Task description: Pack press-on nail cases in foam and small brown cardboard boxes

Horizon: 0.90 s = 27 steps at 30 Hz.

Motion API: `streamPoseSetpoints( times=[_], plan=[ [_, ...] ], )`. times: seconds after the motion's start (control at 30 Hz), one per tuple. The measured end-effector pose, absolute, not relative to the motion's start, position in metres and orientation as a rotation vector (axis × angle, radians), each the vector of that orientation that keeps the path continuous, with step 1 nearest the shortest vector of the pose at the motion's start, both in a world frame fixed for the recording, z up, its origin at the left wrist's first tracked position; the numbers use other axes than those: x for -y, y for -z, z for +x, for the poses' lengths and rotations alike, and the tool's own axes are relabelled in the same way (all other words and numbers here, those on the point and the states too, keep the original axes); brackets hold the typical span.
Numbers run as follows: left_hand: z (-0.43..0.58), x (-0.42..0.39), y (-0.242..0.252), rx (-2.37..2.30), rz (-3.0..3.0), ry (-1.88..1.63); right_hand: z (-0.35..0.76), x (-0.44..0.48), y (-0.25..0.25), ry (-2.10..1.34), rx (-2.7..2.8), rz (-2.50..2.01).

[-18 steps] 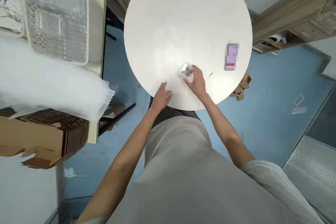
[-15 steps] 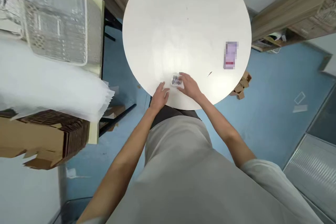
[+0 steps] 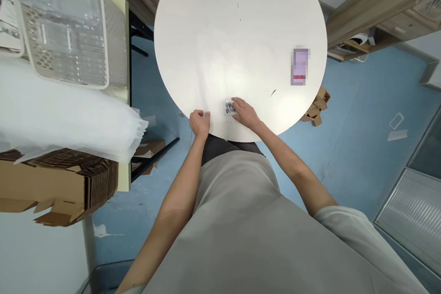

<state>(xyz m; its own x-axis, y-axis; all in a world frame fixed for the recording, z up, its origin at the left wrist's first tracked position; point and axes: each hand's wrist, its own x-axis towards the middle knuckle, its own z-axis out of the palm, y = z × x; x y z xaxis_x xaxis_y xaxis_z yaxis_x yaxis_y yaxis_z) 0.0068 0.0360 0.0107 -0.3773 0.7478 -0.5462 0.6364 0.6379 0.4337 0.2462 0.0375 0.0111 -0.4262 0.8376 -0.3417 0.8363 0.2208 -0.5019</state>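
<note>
A small clear-and-white plastic tray holding several dark, rounded pieces rests on the white round table close to its near edge. My right hand grips the tray's right end, thumb on the near side and fingers on the far side, covering part of it. To the left of the tray, apart from it, my left hand is at the table's edge with its fingers curled in toward the thumb. Whatever may be between those fingertips is too small to make out.
A blurred-out purple rectangle lies at the table's right. On the left bench stand a white basket of clear plastic containers, a stack of white sheets and folded cardboard boxes. More cardboard is on the floor at right.
My left hand has drawn back to the left, away from the tray, and its fingers have curled in. My right hand stays at the tray's right end. The view has shifted slightly.
</note>
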Motion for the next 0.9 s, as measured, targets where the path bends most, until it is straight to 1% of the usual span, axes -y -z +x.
streamPoseSetpoints(
  times=[0.37, 0.6, 0.8, 0.9],
  plan=[
    [-0.003, -0.037, -0.035, -2.028, 1.068, -0.348, 0.234, -0.034, -0.01, -1.037, 2.371, -1.725],
    [0.013, -0.036, -0.05, -1.919, 1.25, -0.365, 0.232, -0.033, -0.01, -1.051, 2.388, -1.712],
    [0.065, -0.035, -0.054, -1.656, 1.472, -0.224, 0.238, -0.03, -0.012, -1.106, 2.246, -1.727],
    [0.079, -0.035, -0.048, -1.609, 1.495, -0.156, 0.247, -0.026, -0.019, -1.066, 2.073, -1.817]
  ],
)
